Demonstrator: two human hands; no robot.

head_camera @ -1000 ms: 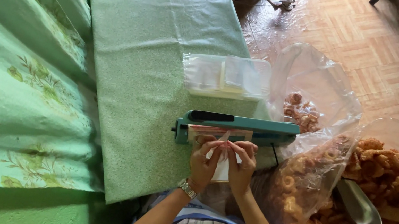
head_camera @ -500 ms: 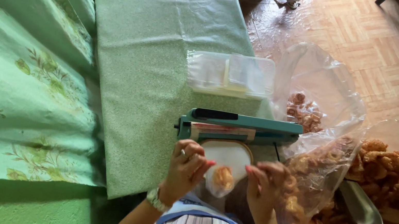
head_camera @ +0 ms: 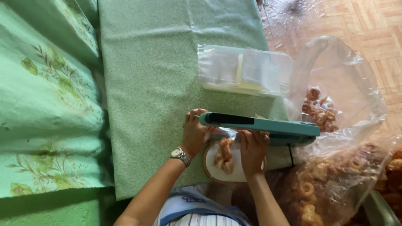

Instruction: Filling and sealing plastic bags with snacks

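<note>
Now both hands (head_camera: 223, 142) slid the snack bag (head_camera: 225, 159) under the sealer (head_camera: 259, 125).

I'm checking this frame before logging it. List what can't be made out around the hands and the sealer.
Head view:
- Mouth of the small bag: hidden under the teal sealer arm.
- Left hand fingertips: tucked behind the sealer's end.
- Right hand fingertips: under the arm.
- Clear box contents: blurred by its plastic.
- Metal scoop handle: cut off by the frame edge.

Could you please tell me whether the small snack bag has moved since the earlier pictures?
Yes. The small snack bag has gone up toward the teal heat sealer; its top edge now lies under the sealer's raised arm, held by the left hand and right hand.
</note>
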